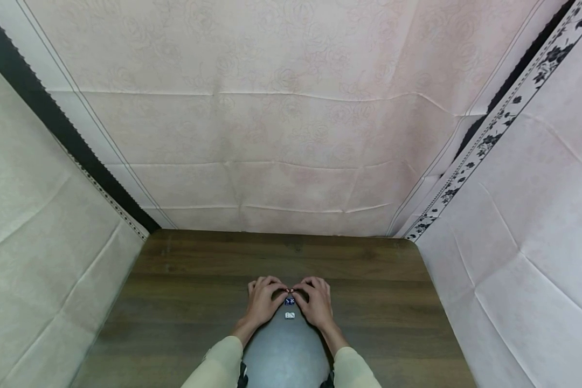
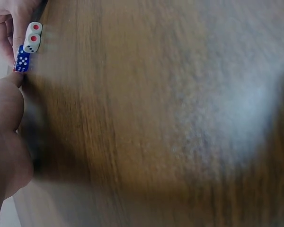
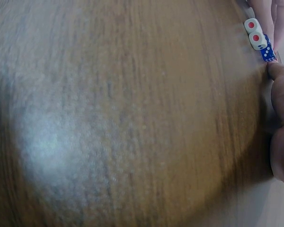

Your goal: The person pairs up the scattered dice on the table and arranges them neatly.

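Note:
Two red dice [image 1: 290, 290] sit side by side between my hands in the head view, mostly hidden by fingers. My left hand [image 1: 263, 299] pinches the left one between thumb and index finger. From the other side, my right hand [image 1: 316, 302] pinches the right one the same way. Just nearer to me is a pair of blue dice [image 1: 289, 302] with white dots. A pair of white dice [image 1: 290, 315] lies nearer still, red single dots showing in the left wrist view. Both wrist views catch the blue dice [image 2: 22, 60] [image 3: 268, 53] close by the thumb tips.
The dice are on a brown wooden table [image 1: 199, 307]. Pale patterned cloth [image 1: 291, 129] hangs beyond its far edge, with more cloth panels [image 1: 43, 226] at the left and right sides. A glossy light reflection [image 1: 288, 350] lies between my forearms.

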A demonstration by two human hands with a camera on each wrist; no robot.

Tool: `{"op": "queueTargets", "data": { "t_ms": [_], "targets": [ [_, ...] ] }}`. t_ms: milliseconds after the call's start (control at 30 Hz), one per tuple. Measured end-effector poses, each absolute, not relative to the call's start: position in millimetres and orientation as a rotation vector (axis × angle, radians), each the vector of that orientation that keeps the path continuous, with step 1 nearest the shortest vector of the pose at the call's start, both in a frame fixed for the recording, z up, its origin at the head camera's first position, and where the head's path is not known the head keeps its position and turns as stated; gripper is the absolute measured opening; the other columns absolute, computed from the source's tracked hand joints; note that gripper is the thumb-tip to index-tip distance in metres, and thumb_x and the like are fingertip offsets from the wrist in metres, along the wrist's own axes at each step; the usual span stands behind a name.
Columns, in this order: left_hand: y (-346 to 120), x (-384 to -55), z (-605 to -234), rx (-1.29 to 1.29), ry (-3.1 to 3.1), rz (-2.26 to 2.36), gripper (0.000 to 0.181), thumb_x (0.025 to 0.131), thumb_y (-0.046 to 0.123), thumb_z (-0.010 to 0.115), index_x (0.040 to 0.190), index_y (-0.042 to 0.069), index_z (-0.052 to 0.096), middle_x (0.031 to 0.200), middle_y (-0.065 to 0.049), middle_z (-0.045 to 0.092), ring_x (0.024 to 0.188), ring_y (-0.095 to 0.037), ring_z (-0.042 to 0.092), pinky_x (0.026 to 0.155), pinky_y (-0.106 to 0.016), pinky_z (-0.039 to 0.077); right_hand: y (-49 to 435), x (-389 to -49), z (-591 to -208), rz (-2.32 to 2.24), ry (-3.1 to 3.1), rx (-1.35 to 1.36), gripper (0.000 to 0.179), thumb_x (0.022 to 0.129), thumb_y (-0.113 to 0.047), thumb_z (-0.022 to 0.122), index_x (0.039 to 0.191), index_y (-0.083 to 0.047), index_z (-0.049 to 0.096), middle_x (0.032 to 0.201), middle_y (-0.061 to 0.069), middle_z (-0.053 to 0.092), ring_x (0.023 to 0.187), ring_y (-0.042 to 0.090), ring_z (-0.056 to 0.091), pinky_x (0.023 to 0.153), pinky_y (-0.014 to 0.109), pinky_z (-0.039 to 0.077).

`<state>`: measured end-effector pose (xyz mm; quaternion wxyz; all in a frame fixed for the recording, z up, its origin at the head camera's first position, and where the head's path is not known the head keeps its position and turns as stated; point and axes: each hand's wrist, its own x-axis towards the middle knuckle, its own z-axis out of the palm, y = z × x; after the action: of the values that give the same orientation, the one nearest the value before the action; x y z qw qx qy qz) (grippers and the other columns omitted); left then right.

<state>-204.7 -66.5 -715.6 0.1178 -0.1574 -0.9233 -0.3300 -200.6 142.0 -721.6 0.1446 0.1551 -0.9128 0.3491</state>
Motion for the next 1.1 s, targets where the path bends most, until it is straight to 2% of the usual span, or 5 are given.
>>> {"op": "queueTargets", "data": {
  "t_ms": [267,567,1100],
  "targets": [
    [-65.8,-204.7,-718.3,-0.445,-2.707,-1.002,0.012,0.101,0.029,0.088,0.112,0.025,0.088,0.119,0.002,0.077,0.113,-0.027,0.065,0.106,-0.062,0.037,141.8,-200.5,-721.7,1.016,-2.624,0.447,0.012,0.099,-0.024,0.089,0.111,-0.02,0.088,0.12,0.006,0.073,0.121,0.033,0.062,0.118,0.067,0.039],
    [-65.4,-204.2,-721.6,-0.459,-2.649,-0.973,0.011,0.098,0.028,0.09,0.109,0.026,0.088,0.115,0.004,0.077,0.107,-0.023,0.064,0.099,-0.059,0.037,141.6,-200.4,-721.4,1.005,-2.628,0.447,0.012,0.099,-0.024,0.089,0.11,-0.02,0.088,0.119,0.006,0.074,0.121,0.033,0.062,0.118,0.066,0.039],
    [-66.3,-204.5,-713.3,-0.448,-2.72,-1.007,0.013,0.1,0.03,0.088,0.112,0.026,0.089,0.12,0.001,0.077,0.111,-0.026,0.064,0.102,-0.059,0.037,142.0,-201.2,-720.8,0.997,-2.634,0.447,0.012,0.1,-0.025,0.088,0.111,-0.02,0.088,0.12,0.007,0.073,0.12,0.033,0.062,0.117,0.065,0.04]
  ]
}}
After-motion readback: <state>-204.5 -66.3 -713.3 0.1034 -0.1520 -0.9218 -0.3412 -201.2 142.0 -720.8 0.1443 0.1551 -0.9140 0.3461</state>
